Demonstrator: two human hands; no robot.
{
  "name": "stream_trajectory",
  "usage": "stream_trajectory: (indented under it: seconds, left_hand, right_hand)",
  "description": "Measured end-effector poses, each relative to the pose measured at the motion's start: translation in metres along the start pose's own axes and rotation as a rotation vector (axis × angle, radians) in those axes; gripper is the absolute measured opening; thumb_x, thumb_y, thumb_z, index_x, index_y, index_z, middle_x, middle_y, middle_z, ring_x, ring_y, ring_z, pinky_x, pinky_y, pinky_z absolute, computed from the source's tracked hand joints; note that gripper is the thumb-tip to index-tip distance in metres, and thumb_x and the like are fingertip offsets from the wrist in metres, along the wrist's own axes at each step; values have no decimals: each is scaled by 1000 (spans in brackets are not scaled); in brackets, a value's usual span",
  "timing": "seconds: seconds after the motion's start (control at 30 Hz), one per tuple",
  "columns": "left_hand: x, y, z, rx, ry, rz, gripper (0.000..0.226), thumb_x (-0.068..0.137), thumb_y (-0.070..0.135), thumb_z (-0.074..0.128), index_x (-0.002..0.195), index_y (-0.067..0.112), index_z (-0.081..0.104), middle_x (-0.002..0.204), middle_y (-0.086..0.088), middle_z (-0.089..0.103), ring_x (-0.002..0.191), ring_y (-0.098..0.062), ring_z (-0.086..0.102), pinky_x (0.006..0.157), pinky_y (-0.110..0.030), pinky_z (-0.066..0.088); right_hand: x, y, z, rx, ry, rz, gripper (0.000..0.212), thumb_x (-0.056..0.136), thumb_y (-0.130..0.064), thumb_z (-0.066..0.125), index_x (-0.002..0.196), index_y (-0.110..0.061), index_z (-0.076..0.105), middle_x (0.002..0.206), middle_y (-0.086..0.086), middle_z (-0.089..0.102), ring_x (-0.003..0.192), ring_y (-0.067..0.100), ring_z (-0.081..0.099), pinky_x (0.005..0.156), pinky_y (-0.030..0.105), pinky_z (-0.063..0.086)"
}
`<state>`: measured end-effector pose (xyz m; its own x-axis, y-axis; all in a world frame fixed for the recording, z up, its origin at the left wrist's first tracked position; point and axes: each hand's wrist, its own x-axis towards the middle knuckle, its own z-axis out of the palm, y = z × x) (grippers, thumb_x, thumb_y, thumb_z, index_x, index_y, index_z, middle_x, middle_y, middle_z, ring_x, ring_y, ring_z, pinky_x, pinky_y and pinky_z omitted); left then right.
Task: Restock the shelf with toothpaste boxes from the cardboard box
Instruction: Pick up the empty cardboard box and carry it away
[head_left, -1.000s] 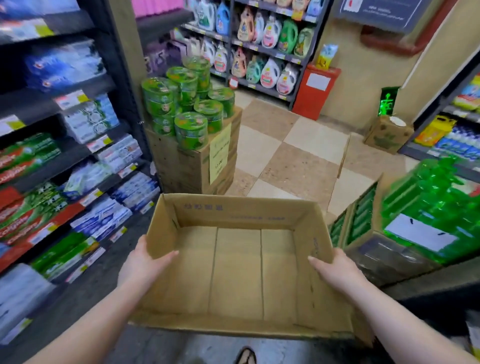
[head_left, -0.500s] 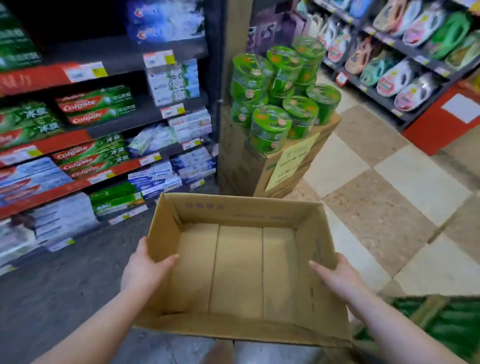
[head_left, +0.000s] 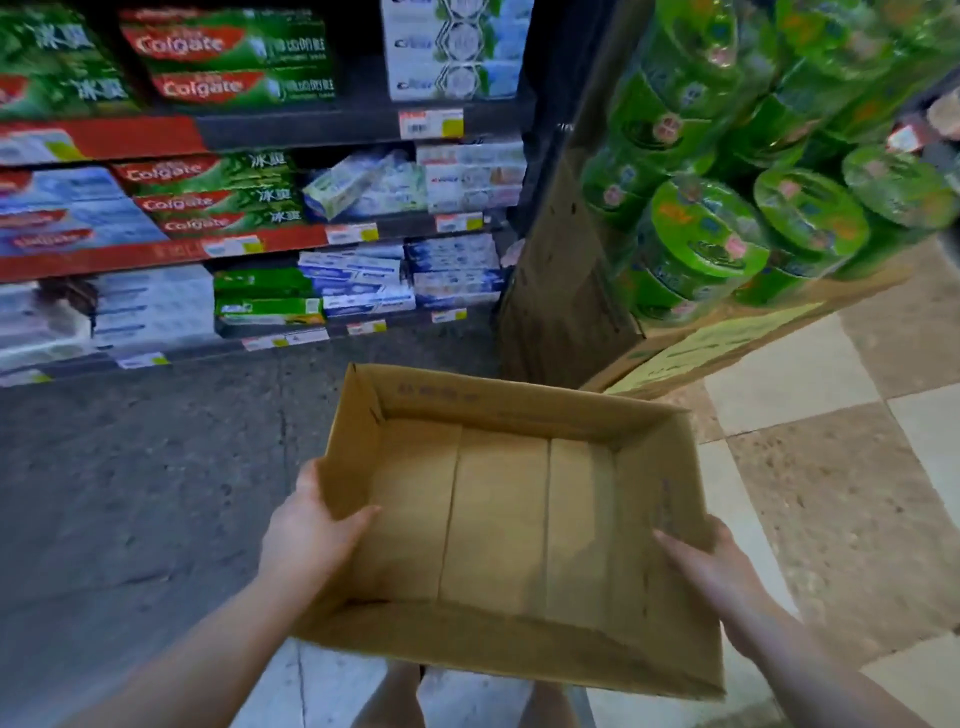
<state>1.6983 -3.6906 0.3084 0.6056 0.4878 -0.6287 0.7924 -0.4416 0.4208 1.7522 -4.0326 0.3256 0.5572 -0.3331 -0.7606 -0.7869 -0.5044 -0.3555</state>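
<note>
An open brown cardboard box is held in front of me above the floor, and nothing lies inside it. My left hand grips its left wall with the thumb inside. My right hand grips its right wall the same way. The shelf stands at the upper left, stocked with rows of toothpaste boxes in green, red, blue and white.
A stack of brown cartons topped with green round tubs stands to the right of the shelf, close to the box's far corner. Dark floor runs along the shelf; tan and cream tiles lie at right.
The view has swung left and down towards the toothpaste shelf, which now looks closer. The box stays held by both hands in the same grip.
</note>
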Motion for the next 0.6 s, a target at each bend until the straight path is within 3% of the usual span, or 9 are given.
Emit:
stream_trajectory:
  seconds: [0.27, 0.47, 0.6]
  left_hand:
    - [61, -9, 133, -74, 33, -126, 82, 73, 43, 70, 139, 25, 24, 126, -11, 57, 112, -33, 56, 92, -44, 50]
    - [108, -34, 243, -56, 57, -250, 82, 75, 41, 69, 139, 17, 25, 129, -17, 53, 115, -37, 53, 93, -47, 48]
    - [137, -57, 308, 15, 39, -328, 84, 76, 42, 67, 141, 19, 18, 126, -19, 52, 108, -38, 56, 82, -45, 52]
  right_hand:
    - [157, 24, 12, -81, -134, 7, 65, 84, -33, 62, 137, -20, 28, 132, 13, 49, 111, 37, 52, 93, 50, 44]
    - [274, 53, 28, -87, -203, -4, 55, 87, -19, 60, 134, -17, 32, 115, 10, 53, 94, 31, 54, 79, 42, 47]
    - [346, 75, 53, -116, -189, 13, 57, 85, -8, 58, 135, -19, 33, 116, 13, 54, 95, 34, 56, 78, 42, 49]
